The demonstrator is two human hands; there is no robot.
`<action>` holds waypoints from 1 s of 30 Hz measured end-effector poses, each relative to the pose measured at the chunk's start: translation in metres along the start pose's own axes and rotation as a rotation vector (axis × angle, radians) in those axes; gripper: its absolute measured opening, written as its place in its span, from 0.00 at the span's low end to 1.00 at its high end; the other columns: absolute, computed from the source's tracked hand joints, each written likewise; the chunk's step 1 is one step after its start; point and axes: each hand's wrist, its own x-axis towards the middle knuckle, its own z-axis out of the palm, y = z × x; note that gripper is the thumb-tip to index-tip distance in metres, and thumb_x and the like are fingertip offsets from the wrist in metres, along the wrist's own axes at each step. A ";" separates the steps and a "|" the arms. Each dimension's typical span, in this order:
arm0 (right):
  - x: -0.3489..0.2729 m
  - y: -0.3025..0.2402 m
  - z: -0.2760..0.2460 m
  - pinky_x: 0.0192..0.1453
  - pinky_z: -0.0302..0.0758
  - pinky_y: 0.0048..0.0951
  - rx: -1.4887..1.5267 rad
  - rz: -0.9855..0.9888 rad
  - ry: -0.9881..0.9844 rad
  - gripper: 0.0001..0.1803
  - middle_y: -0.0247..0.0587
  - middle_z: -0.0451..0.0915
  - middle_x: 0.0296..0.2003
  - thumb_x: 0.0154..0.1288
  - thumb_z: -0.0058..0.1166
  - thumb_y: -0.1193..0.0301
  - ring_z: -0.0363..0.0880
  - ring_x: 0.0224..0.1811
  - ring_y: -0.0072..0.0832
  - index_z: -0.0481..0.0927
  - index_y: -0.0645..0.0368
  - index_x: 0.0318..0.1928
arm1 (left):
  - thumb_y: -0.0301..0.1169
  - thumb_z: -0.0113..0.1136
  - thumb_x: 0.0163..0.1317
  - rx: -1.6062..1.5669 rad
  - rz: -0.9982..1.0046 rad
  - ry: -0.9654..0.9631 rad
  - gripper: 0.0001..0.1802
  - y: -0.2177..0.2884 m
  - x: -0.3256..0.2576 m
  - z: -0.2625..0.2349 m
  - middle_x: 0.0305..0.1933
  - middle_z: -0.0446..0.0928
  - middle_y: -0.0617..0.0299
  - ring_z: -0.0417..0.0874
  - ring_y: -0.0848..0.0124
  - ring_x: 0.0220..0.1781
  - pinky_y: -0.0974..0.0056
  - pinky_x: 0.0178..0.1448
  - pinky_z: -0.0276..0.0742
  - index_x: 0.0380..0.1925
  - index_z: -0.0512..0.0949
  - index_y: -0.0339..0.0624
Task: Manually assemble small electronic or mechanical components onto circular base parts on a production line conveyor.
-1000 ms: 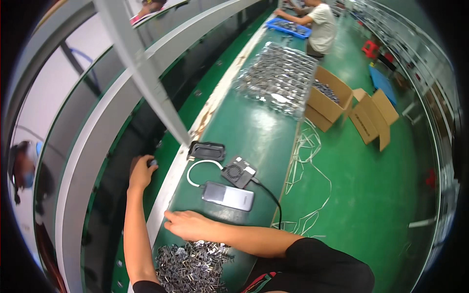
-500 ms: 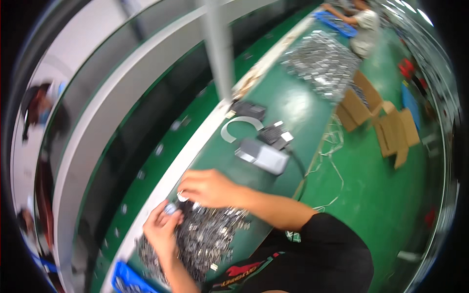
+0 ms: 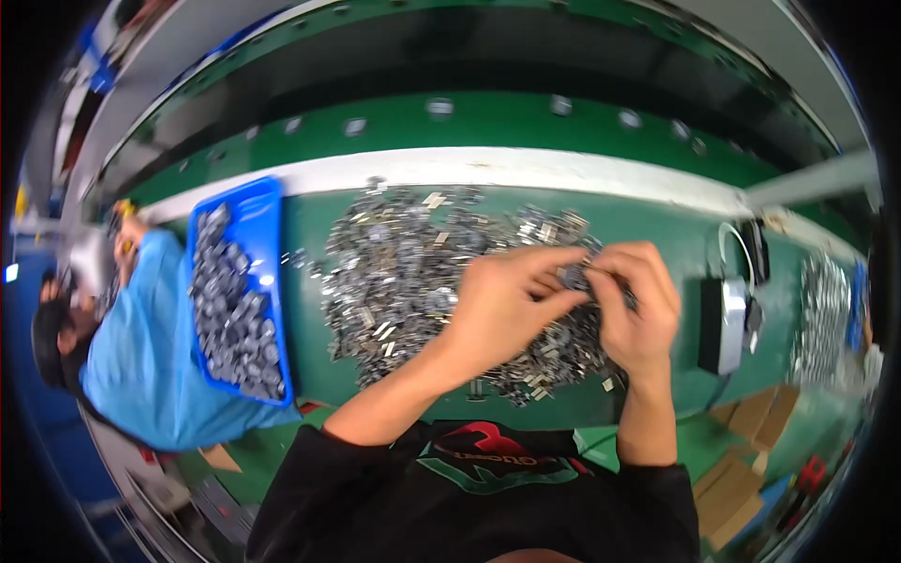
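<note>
Over the right part of a heap of small metal pieces (image 3: pixel 389 267), my two hands meet at the fingertips. My left hand (image 3: pixel 502 300) is closed, pinching a small dark grey part (image 3: pixel 572 277) between thumb and fingers. Against the other side of that part press the pinched thumb and fingers of my right hand (image 3: pixel 643 305). Blur and the fingers hide the part's details. The heap spreads beneath both hands on the green bench top (image 3: pixel 648 211), mostly silver and dark pieces with a few pale ones.
Left of the heap stands a blue tray (image 3: pixel 270 199) of grey parts, with a person in blue (image 3: pixel 150 347) beside it. A grey box-shaped device (image 3: pixel 723 324) is on the right, before another metal pile (image 3: pixel 819 314). Along the far side runs a green conveyor (image 3: pixel 497 117) carrying spaced parts.
My view has swung left, bringing the blue tray and the person in blue into sight. My hands, slightly apart before with a small part at each, now meet on one part.
</note>
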 end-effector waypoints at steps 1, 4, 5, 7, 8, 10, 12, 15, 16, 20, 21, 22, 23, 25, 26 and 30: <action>-0.001 -0.003 0.002 0.37 0.78 0.29 -0.008 0.014 0.007 0.09 0.49 0.80 0.35 0.57 0.63 0.87 0.81 0.34 0.35 0.81 0.68 0.38 | 0.20 0.74 0.55 0.009 0.037 -0.003 0.23 0.000 -0.001 -0.002 0.39 0.86 0.55 0.89 0.74 0.37 0.69 0.42 0.86 0.53 0.84 0.37; -0.006 -0.011 0.009 0.36 0.77 0.28 -0.009 0.074 0.084 0.07 0.48 0.80 0.35 0.58 0.62 0.88 0.79 0.33 0.34 0.81 0.69 0.37 | 0.24 0.74 0.55 0.015 0.136 0.019 0.23 0.002 -0.001 -0.003 0.39 0.85 0.52 0.90 0.70 0.36 0.69 0.42 0.86 0.53 0.84 0.38; -0.005 -0.013 0.008 0.38 0.78 0.31 -0.101 -0.016 0.078 0.08 0.48 0.81 0.34 0.58 0.62 0.88 0.79 0.33 0.37 0.81 0.69 0.37 | 0.25 0.74 0.57 -0.037 0.085 -0.012 0.23 0.005 -0.003 -0.005 0.39 0.85 0.52 0.90 0.70 0.37 0.69 0.42 0.86 0.54 0.84 0.39; -0.011 -0.018 0.004 0.40 0.79 0.33 -0.135 -0.034 0.067 0.09 0.50 0.82 0.35 0.57 0.62 0.88 0.81 0.35 0.40 0.82 0.68 0.39 | 0.28 0.70 0.61 -0.102 -0.022 -0.125 0.20 0.018 -0.004 -0.016 0.40 0.86 0.52 0.90 0.69 0.38 0.67 0.42 0.86 0.54 0.84 0.40; -0.011 -0.019 0.005 0.40 0.80 0.34 -0.136 -0.049 0.058 0.09 0.50 0.82 0.35 0.57 0.62 0.88 0.82 0.35 0.41 0.83 0.68 0.39 | 0.28 0.70 0.61 -0.060 0.010 -0.101 0.19 0.020 -0.005 -0.021 0.40 0.86 0.52 0.90 0.69 0.38 0.67 0.41 0.85 0.53 0.84 0.39; -0.011 -0.023 0.004 0.39 0.80 0.35 -0.168 -0.064 0.036 0.10 0.50 0.83 0.36 0.56 0.62 0.88 0.84 0.36 0.41 0.83 0.67 0.40 | 0.28 0.69 0.62 -0.001 0.084 -0.112 0.17 0.024 -0.003 -0.021 0.41 0.87 0.51 0.90 0.68 0.37 0.66 0.41 0.85 0.52 0.85 0.38; -0.010 -0.024 0.004 0.38 0.82 0.37 -0.188 -0.063 0.037 0.12 0.50 0.83 0.35 0.54 0.63 0.87 0.85 0.35 0.42 0.85 0.66 0.40 | 0.28 0.69 0.63 0.182 0.123 -0.136 0.15 0.029 0.002 -0.025 0.39 0.87 0.52 0.89 0.67 0.36 0.66 0.39 0.84 0.50 0.86 0.39; 0.000 -0.007 -0.001 0.37 0.82 0.34 -0.172 -0.137 -0.026 0.13 0.41 0.83 0.37 0.55 0.65 0.83 0.85 0.36 0.38 0.86 0.62 0.43 | 0.25 0.67 0.64 0.262 0.085 -0.136 0.13 0.040 0.017 -0.038 0.33 0.86 0.58 0.85 0.76 0.33 0.70 0.36 0.79 0.48 0.87 0.40; 0.001 0.002 -0.012 0.37 0.82 0.35 -0.252 -0.046 -0.027 0.13 0.41 0.83 0.37 0.56 0.65 0.80 0.84 0.36 0.38 0.85 0.61 0.44 | 0.24 0.67 0.64 0.244 0.024 -0.132 0.12 0.034 0.029 -0.041 0.33 0.87 0.59 0.86 0.77 0.34 0.71 0.39 0.80 0.48 0.87 0.38; -0.003 0.035 -0.045 0.38 0.81 0.40 -0.485 0.209 -0.151 0.14 0.41 0.78 0.38 0.59 0.65 0.71 0.82 0.39 0.39 0.83 0.60 0.46 | 0.24 0.62 0.67 0.419 0.081 -0.127 0.13 0.025 0.133 -0.049 0.37 0.87 0.56 0.87 0.74 0.40 0.68 0.48 0.82 0.49 0.85 0.30; -0.009 0.044 -0.048 0.39 0.81 0.41 -0.535 0.252 -0.222 0.14 0.41 0.77 0.38 0.60 0.65 0.69 0.81 0.40 0.39 0.82 0.59 0.45 | 0.25 0.62 0.66 0.459 0.069 -0.112 0.14 0.016 0.162 -0.048 0.38 0.88 0.52 0.89 0.71 0.41 0.68 0.46 0.82 0.50 0.85 0.31; -0.012 0.049 -0.048 0.40 0.81 0.41 -0.495 0.243 -0.226 0.12 0.42 0.76 0.38 0.60 0.65 0.68 0.81 0.41 0.39 0.82 0.59 0.43 | 0.25 0.61 0.67 0.425 0.074 -0.112 0.15 0.007 0.187 -0.046 0.41 0.88 0.51 0.89 0.69 0.42 0.68 0.47 0.82 0.51 0.84 0.30; -0.014 0.049 -0.047 0.41 0.81 0.42 -0.480 0.232 -0.222 0.11 0.42 0.76 0.38 0.61 0.65 0.67 0.81 0.41 0.40 0.81 0.59 0.40 | 0.24 0.60 0.67 0.353 0.041 -0.100 0.14 -0.001 0.208 -0.039 0.43 0.88 0.50 0.90 0.68 0.42 0.68 0.48 0.82 0.51 0.84 0.30; -0.016 0.056 -0.043 0.48 0.79 0.43 -0.404 0.267 -0.315 0.12 0.41 0.75 0.40 0.63 0.63 0.65 0.80 0.46 0.41 0.84 0.56 0.45 | 0.22 0.59 0.68 0.442 0.086 -0.093 0.14 -0.026 0.255 -0.040 0.43 0.87 0.51 0.90 0.66 0.44 0.67 0.50 0.82 0.50 0.84 0.30; -0.015 0.056 -0.041 0.48 0.79 0.43 -0.395 0.269 -0.319 0.12 0.41 0.75 0.40 0.63 0.63 0.66 0.80 0.46 0.40 0.84 0.56 0.45 | 0.22 0.58 0.67 0.477 0.089 -0.089 0.14 -0.036 0.270 -0.044 0.44 0.87 0.51 0.90 0.65 0.45 0.67 0.50 0.83 0.51 0.83 0.30; -0.016 0.059 -0.039 0.45 0.80 0.43 -0.401 0.239 -0.294 0.10 0.40 0.74 0.38 0.62 0.63 0.67 0.81 0.43 0.39 0.82 0.58 0.40 | 0.21 0.58 0.68 0.480 -0.007 -0.056 0.14 -0.037 0.288 -0.026 0.46 0.86 0.51 0.90 0.64 0.46 0.67 0.53 0.82 0.52 0.83 0.30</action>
